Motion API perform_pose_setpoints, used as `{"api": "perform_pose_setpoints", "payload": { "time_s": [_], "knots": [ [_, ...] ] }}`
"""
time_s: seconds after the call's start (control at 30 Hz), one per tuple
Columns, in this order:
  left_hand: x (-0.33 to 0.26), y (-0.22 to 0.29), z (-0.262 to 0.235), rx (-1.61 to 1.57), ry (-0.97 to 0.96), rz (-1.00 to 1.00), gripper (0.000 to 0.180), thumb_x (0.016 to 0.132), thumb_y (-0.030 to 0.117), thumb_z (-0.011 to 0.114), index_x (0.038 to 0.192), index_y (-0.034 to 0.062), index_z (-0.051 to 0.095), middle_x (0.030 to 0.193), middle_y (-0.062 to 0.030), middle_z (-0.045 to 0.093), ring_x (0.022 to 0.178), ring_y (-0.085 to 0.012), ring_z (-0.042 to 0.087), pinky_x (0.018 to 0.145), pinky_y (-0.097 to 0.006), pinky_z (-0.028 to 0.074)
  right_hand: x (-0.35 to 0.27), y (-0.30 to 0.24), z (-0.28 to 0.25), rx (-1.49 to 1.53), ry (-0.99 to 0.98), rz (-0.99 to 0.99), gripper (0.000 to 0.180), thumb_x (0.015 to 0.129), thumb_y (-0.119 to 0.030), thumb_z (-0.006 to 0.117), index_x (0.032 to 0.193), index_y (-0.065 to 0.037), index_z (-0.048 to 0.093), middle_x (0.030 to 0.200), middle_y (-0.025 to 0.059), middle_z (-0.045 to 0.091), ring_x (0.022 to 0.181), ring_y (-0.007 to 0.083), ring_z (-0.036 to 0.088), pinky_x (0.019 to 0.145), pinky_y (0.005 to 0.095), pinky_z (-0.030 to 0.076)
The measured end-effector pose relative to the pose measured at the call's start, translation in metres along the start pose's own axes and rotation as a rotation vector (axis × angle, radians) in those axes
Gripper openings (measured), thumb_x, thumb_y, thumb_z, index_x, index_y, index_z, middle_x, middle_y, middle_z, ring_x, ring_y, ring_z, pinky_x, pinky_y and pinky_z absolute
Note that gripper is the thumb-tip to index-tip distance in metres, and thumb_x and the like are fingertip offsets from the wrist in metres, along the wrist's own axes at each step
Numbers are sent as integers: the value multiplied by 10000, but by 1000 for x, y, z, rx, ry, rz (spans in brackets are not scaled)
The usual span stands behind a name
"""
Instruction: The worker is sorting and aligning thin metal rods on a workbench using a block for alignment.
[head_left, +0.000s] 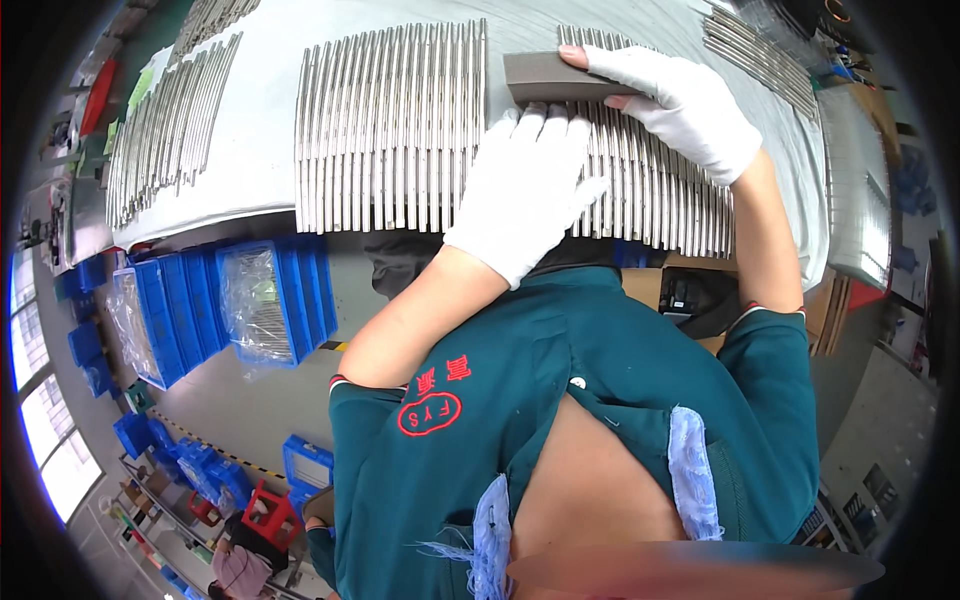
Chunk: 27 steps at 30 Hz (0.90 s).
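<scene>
Both my hands wear white gloves, with bare fingertips showing on the right one. My right hand [690, 105] grips a long grey-brown rectangular block [535, 78], thumb and fingers on its opposite long sides. The block rests across the upper part of a row of thin metal rods [665, 195]. My left hand [530, 185] lies with fingers stretched out over the left end of that row, fingertips close to the block's near edge. Left of it, a second row of metal rods [390, 130] lies side by side on the pale table cover [265, 120].
More rods lie at the table's far left [175, 130] and far right. Blue crates [280, 300], some holding plastic-wrapped rods, stand below the table's left front edge. Cardboard [640, 287] shows under the table. Another person [240, 560] is at lower left near a red stool [270, 515].
</scene>
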<state>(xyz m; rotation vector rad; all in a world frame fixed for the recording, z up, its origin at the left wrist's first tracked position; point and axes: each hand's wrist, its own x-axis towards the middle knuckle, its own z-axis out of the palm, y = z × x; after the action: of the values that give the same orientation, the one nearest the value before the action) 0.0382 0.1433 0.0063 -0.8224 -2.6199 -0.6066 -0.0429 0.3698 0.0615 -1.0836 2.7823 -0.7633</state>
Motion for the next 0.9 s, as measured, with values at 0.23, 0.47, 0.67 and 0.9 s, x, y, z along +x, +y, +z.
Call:
{"api": "perform_pose_setpoints", "payload": {
  "time_s": [0.23,0.47,0.67,0.9],
  "knots": [
    [-1,1,0,-12,25,-8,491,921,379,706,1207,-15,641,1093,-192,648,979,-356,611,885,-445,501,-8,2,-15,145,-30,258,598,901,35,684,1459,-158,591,1438,39,637,1287,215,624,1111,326,481],
    [0,0,0,12,42,8,478,922,377,702,1185,-18,646,1129,-195,662,1027,-358,620,918,-446,505,-7,11,-1,87,2,62,585,911,6,678,1469,-145,581,1442,52,635,1261,215,640,1077,326,494],
    [-1,-1,-1,-2,23,10,469,926,383,697,1176,-9,637,1118,-192,657,1002,-366,621,916,-443,504,-56,48,-24,534,306,272,680,924,37,684,1552,-116,473,1539,21,543,1304,155,591,1095,271,454],
    [-8,4,-13,-16,-118,16,679,900,495,702,1340,-11,590,1286,-253,620,1213,-423,584,1053,-491,450,2,94,-20,466,949,115,784,910,35,684,1609,-50,341,1582,141,436,1410,207,453,1136,316,395]
  ]
}}
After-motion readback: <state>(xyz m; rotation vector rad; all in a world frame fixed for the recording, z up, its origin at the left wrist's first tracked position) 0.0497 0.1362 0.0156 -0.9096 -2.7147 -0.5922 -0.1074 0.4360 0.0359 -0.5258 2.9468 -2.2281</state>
